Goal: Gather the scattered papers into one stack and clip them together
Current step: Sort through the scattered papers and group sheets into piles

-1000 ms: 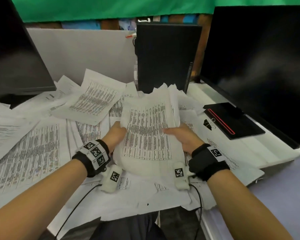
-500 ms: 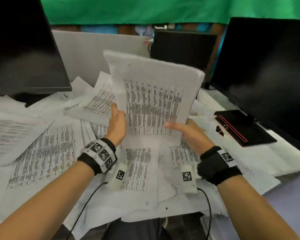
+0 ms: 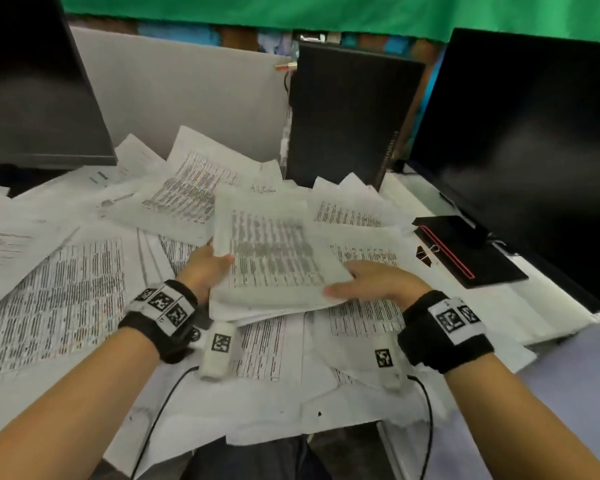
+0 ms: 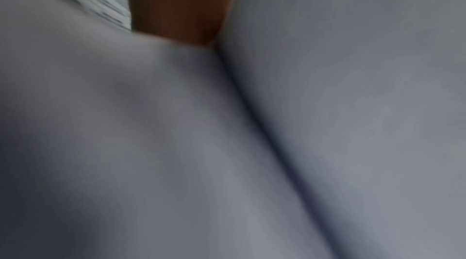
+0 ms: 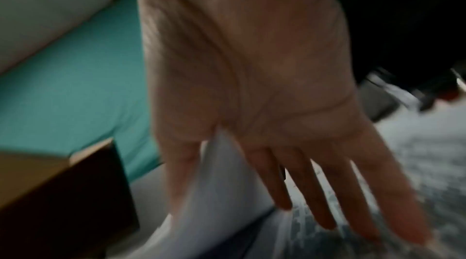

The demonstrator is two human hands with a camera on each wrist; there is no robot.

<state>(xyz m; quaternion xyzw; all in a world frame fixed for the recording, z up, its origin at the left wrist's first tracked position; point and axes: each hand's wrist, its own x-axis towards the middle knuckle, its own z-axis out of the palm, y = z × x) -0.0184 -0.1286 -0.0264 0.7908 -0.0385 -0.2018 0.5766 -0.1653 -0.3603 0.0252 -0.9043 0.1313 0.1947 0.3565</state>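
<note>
A stack of printed papers [image 3: 274, 261] lies tilted low over the desk, held between both hands. My left hand [image 3: 207, 268] grips its left edge with the thumb on top; the fingers are hidden beneath. My right hand [image 3: 371, 282] pinches the lower right corner. In the right wrist view the stack [image 5: 221, 183] passes between the thumb and the straight fingers of my right hand [image 5: 252, 84]. The left wrist view is a blur of paper [image 4: 327, 124] and a bit of skin. A black binder clip [image 3: 426, 255] lies to the right. Loose sheets [image 3: 59, 296] cover the desk.
A dark monitor [image 3: 32, 91] stands at the far left and a larger one [image 3: 527, 140] at the right, its black base [image 3: 471, 251] beside the clip. A black computer tower [image 3: 347, 112] stands behind the papers against a grey partition [image 3: 187, 91].
Half a second ago both hands held the stack upright in front of the tower. It has come down and now lies nearly flat over the loose sheets.
</note>
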